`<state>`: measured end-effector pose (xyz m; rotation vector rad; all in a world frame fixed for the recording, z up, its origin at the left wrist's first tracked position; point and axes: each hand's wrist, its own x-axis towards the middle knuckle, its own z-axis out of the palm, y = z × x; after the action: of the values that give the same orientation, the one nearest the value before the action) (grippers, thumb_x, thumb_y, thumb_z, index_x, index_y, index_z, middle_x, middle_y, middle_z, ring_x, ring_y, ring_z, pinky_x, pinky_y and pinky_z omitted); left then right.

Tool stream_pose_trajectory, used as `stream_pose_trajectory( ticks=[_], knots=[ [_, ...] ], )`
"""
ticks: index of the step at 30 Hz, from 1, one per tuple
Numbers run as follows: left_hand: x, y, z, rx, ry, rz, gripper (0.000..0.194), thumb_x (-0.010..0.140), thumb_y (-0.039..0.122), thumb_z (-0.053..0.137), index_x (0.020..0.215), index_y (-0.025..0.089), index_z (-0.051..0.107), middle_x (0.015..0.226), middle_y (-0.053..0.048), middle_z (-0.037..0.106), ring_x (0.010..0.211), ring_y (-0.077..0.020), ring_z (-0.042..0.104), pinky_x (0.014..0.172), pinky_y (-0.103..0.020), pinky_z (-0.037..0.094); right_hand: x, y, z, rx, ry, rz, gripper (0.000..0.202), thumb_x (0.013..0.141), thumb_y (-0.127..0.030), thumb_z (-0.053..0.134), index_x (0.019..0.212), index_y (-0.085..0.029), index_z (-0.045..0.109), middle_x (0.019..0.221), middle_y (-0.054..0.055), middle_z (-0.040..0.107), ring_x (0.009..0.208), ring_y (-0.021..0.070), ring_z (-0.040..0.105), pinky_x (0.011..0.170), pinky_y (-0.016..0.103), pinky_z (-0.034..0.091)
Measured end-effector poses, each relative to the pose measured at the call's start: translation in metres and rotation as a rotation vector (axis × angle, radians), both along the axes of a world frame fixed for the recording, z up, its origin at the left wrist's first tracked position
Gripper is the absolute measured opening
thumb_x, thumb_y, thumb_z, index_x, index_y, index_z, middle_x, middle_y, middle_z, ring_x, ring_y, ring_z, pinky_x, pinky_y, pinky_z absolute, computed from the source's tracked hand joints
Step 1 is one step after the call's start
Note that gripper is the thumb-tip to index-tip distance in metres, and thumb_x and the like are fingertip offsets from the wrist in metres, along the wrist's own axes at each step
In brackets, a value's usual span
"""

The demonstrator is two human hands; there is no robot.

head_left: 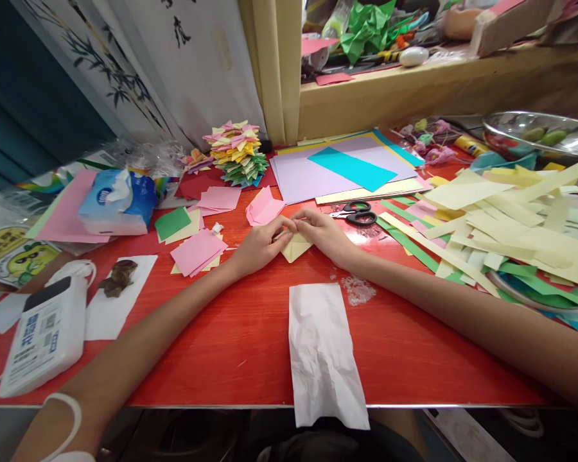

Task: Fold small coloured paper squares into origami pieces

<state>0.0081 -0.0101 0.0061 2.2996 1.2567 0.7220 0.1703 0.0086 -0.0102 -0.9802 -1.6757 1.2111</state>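
Observation:
Both of my hands meet over a small folded piece of pale yellow paper (297,249) on the red table. My left hand (264,242) has its fingers bent onto the left side of the paper. My right hand (324,236) presses on its upper right edge, the fingertips of both hands touching at the top. Part of the paper is hidden under the fingers. Just behind my hands lies a folded pink paper (264,206). Black-handled scissors (359,213) rest to the right of them. Pink paper squares (200,251) lie to the left.
A crumpled white tissue (322,346) hangs over the front edge of the red table (207,359). At right, cut paper strips (520,224) pile up near a metal bowl (549,131). A folded-paper stack (238,154), coloured sheets (298,170) and a tissue pack (118,202) sit farther back.

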Motion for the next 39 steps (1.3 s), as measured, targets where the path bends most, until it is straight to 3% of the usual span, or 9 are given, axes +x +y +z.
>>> stream_pose_trajectory(
  ticks=[19,39],
  knots=[
    [0.0024,-0.0018,-0.0018,0.073,0.071,-0.001,0.016,0.086,0.028,0.038,0.092,0.019,0.05,0.056,0.006,0.038,0.049,-0.0073,0.036,0.053,-0.019,0.028,-0.0007,-0.0008,0.002,0.004,-0.044,0.003,0.018,0.077,-0.021,0.039,0.08,-0.016,0.056,0.079,0.002,0.059,0.073,0.0132,0.051,0.064,0.025,0.038],
    [0.0022,-0.0021,-0.0039,0.104,0.135,-0.006,0.014,0.085,0.027,0.038,0.09,0.018,0.047,0.059,0.005,0.043,0.049,-0.007,0.037,0.052,-0.019,0.027,0.0007,0.0015,-0.0025,0.127,-0.13,0.02,0.019,0.078,-0.019,0.036,0.081,-0.016,0.055,0.079,0.002,0.058,0.073,0.0129,0.051,0.064,0.025,0.037]
  ],
)
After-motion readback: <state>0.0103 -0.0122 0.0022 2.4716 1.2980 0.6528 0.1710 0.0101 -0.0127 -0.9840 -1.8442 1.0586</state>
